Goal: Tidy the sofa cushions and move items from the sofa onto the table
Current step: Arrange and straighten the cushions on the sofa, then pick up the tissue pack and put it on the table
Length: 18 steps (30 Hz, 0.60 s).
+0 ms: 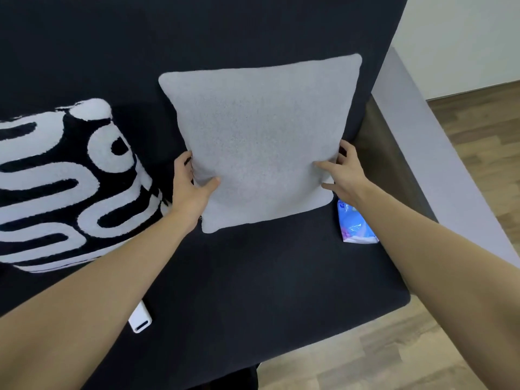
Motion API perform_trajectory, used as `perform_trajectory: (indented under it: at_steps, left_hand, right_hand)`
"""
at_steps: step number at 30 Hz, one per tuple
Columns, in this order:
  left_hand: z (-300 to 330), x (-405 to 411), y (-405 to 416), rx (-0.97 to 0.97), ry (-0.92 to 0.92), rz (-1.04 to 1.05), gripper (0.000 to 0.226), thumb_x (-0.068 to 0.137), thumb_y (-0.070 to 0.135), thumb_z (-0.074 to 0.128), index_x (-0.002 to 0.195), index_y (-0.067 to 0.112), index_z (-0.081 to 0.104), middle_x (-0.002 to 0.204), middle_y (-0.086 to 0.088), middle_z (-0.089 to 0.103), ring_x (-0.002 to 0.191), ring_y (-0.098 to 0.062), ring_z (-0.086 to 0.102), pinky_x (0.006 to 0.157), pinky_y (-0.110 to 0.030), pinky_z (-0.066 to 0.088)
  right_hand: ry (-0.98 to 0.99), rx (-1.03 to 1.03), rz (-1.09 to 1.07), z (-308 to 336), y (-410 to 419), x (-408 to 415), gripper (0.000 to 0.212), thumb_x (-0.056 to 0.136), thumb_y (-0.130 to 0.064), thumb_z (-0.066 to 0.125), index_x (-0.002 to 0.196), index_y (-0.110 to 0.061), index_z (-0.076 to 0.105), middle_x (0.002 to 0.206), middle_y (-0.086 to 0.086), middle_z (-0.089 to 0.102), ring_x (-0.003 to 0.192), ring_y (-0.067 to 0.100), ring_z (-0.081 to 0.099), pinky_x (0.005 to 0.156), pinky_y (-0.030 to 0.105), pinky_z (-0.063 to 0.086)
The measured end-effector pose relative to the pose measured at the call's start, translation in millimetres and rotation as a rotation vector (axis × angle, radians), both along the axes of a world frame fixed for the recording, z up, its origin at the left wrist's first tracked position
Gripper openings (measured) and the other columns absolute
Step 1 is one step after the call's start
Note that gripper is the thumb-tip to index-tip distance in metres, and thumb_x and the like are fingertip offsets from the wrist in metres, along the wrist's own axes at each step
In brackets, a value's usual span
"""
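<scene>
Grey cushion (259, 142) stands against the dark sofa (253, 277) backrest, both hands gripping it: left hand (191, 187) and right hand (342, 173), fingers clenched on its 2 lower side edges. Best square it upright, clear of the tissue packet (356, 223).

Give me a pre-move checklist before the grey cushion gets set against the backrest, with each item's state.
1. Left hand grips the grey cushion at its left edge: ok.
2. Right hand grips its right edge: ok.
3. Cushion upright and square to the backrest: not ok, it is slightly tilted.
4. Blue packet off the sofa: not ok, it lies on the seat under the right forearm, near the cushion's lower right corner.
5. White device off the sofa: not ok, it lies at the seat's front edge by the left forearm.
6. Patterned cushion tidy: cannot tell, it is cut off by the frame.
</scene>
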State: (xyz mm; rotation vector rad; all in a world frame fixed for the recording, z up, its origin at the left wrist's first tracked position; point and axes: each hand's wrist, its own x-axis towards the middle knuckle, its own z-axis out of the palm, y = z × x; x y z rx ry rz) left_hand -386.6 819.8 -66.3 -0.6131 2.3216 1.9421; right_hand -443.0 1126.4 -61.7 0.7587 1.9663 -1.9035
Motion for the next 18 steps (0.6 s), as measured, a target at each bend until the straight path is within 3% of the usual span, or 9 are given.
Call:
perform_trajectory:
  at_steps: [5,8,12,14,18]
  left_hand:
    - [-0.9,2.0,12.7,-0.156,0.002,0.117,0.061,0.081,0.017,0.076,0.132,0.02,0.042,0.13,0.002,0.05,0.119,-0.013,0.052,0.1,-0.026,0.045]
    - [3.8,2.8,23.4,-0.303,0.054,0.221,0.044,0.083,0.019,0.073,0.117,0.013,0.047,0.117,-0.004,0.055,0.103,-0.011,0.053,0.084,-0.013,0.043]
    - [14.4,4.1,57.8,-0.23,0.083,0.111,0.018,0.09,0.016,0.064,0.103,0.016,0.052,0.092,0.005,0.058,0.084,-0.004,0.056,0.071,-0.001,0.042]
    - [17.5,3.4,79.0,-0.174,0.072,0.023,0.01,0.092,0.015,0.061,0.099,0.019,0.054,0.087,0.007,0.058,0.08,-0.002,0.056,0.069,-0.002,0.043]
    - [18.6,1.0,134.1,-0.1,0.022,-0.143,0.009,0.091,0.012,0.061,0.096,0.019,0.06,0.082,0.005,0.062,0.08,-0.01,0.059,0.075,-0.016,0.043]
  right_hand:
    - [-0.016,0.012,-0.017,1.8,2.7,2.1,0.076,0.088,-0.005,0.07,0.149,-0.029,0.031,0.148,-0.003,0.045,0.121,0.019,0.051,0.101,0.056,0.046]
    - [-0.018,0.063,-0.039,6.1,7.8,7.0,0.062,0.093,-0.011,0.064,0.147,-0.026,0.037,0.132,-0.005,0.052,0.111,0.015,0.052,0.101,0.049,0.048]
    - [0.052,0.199,-0.16,12.8,21.9,19.6,0.046,0.095,-0.017,0.06,0.139,-0.019,0.048,0.116,-0.004,0.058,0.085,0.005,0.058,0.075,0.027,0.054]
    - [0.099,0.285,-0.226,16.0,32.1,30.0,0.035,0.095,-0.016,0.057,0.129,-0.015,0.055,0.099,-0.007,0.062,0.08,0.008,0.059,0.068,0.024,0.053]
    - [0.109,0.435,-0.367,12.0,67.4,62.1,0.019,0.093,-0.016,0.053,0.11,-0.015,0.06,0.096,0.001,0.066,0.09,0.018,0.064,0.082,0.032,0.053]
